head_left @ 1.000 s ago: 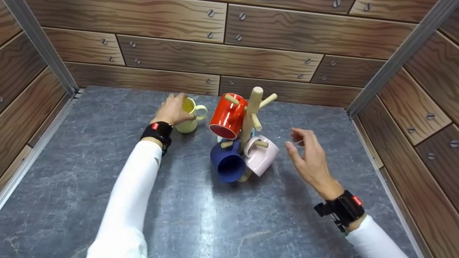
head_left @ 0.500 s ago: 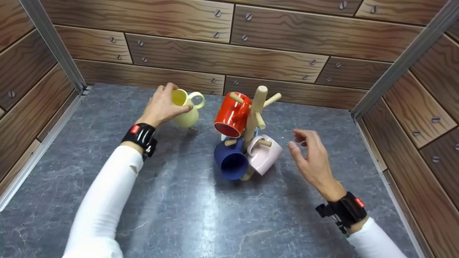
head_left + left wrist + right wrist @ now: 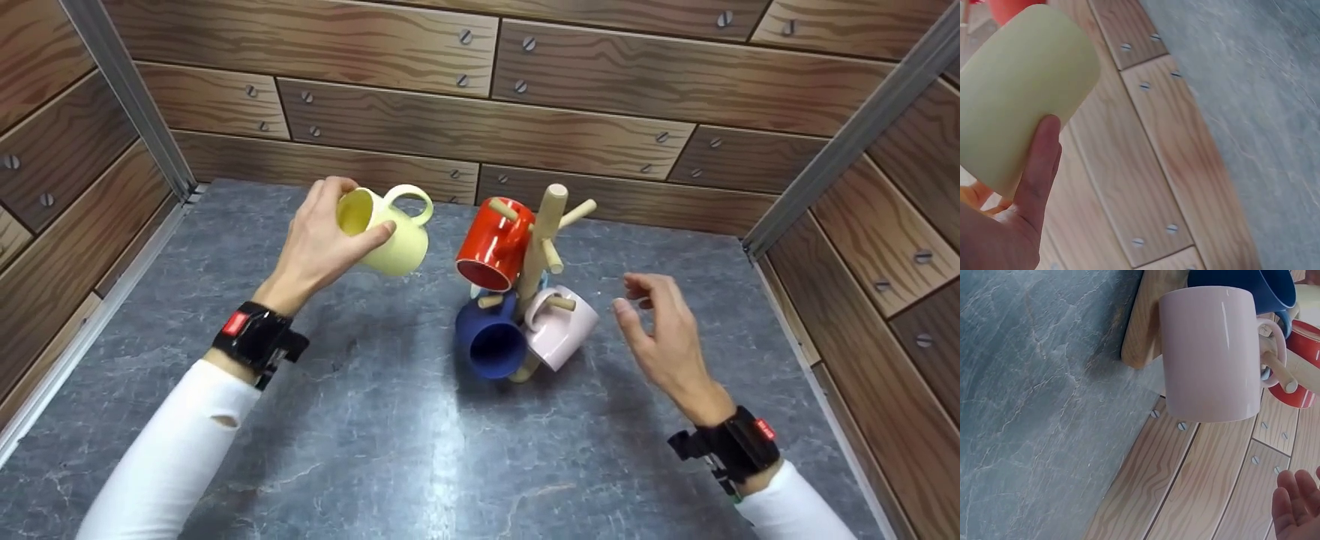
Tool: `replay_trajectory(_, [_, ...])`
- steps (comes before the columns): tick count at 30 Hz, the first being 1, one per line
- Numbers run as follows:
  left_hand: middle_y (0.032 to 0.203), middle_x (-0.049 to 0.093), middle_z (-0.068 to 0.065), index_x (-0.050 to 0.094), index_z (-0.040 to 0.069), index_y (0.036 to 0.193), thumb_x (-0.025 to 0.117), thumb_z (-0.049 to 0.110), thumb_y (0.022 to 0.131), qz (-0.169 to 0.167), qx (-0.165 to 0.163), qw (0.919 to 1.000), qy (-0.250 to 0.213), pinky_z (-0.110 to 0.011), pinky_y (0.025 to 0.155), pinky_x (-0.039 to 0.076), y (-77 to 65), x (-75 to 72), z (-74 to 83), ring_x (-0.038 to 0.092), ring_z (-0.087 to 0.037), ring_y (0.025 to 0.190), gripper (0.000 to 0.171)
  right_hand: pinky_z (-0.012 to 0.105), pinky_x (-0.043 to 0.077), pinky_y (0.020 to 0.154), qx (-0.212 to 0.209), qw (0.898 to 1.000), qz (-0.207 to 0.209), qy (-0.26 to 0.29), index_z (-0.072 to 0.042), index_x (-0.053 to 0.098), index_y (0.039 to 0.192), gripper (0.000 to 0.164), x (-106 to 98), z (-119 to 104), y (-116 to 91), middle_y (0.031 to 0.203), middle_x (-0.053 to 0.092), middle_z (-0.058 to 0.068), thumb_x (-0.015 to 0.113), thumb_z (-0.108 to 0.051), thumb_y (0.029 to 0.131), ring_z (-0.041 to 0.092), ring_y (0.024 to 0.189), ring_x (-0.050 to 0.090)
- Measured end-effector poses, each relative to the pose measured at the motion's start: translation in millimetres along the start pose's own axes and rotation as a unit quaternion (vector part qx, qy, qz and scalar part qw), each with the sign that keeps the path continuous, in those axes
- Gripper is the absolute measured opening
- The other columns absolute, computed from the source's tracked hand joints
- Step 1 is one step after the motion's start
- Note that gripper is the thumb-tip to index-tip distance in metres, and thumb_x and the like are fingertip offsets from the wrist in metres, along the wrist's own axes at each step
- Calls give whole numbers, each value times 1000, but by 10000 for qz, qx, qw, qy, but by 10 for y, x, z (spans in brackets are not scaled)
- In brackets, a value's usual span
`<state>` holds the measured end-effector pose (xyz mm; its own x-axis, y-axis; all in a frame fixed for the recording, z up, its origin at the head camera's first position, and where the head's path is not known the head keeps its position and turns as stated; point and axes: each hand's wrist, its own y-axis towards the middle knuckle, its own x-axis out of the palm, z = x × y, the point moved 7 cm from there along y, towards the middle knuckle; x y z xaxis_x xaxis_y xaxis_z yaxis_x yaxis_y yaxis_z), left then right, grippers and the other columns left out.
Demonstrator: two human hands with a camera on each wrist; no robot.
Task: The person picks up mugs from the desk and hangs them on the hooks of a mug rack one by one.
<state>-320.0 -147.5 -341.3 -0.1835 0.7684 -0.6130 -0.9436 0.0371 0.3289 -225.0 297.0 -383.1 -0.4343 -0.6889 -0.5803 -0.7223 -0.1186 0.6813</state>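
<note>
My left hand (image 3: 319, 240) grips a pale yellow mug (image 3: 401, 238) by its body near the rim, thumb on the near side. The mug is tilted, its handle pointing up and right; in the left wrist view the mug's side (image 3: 1027, 95) faces the camera. A wooden mug tree (image 3: 534, 262) stands right of it. Hung on its pegs are a red mug (image 3: 495, 244), a dark blue mug (image 3: 491, 337) and a pale pink mug (image 3: 562, 328). A light blue thing behind them is mostly hidden. My right hand (image 3: 667, 341) hovers right of the pink mug, fingers loosely bent, holding nothing.
Grey marbled table (image 3: 360, 427) lies under everything. Wood-patterned panels (image 3: 390, 112) enclose it at the back and both sides, with metal corner posts (image 3: 127, 97). Two upper pegs (image 3: 577, 214) of the tree stick out bare on its right.
The yellow mug has been lifted off the table and tilted, its handle swinging upward, as my left hand drew left and nearer. My right hand stays about where it was.
</note>
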Motion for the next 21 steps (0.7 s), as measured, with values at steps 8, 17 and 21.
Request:
replay_trajectory(8, [143,67,-24,64,-2,148,83,48,92,-17,308,9992,-271,-45,95,51,-218,-87,291,64,-38,118,77,15,51,101,-4,10000,61,48,10,69,139,35,-35,-71,38,123,75,26,68,-2,107,25,111,69])
replay_trajectory(17, [127,69,-20,69,2,139,83,45,90,-111,518,9938,-979,-40,92,53,-415,-45,501,64,-30,110,66,13,51,102,-22,9997,64,245,10,67,143,37,-22,-198,32,122,75,24,66,-2,108,16,113,68])
replay_trajectory(21, [125,70,-19,70,3,136,82,45,91,-270,565,9911,-1174,-39,91,54,-495,26,590,64,-28,108,63,12,52,102,-169,9991,143,369,10,67,142,36,-25,-274,52,122,74,25,66,1,107,14,114,68])
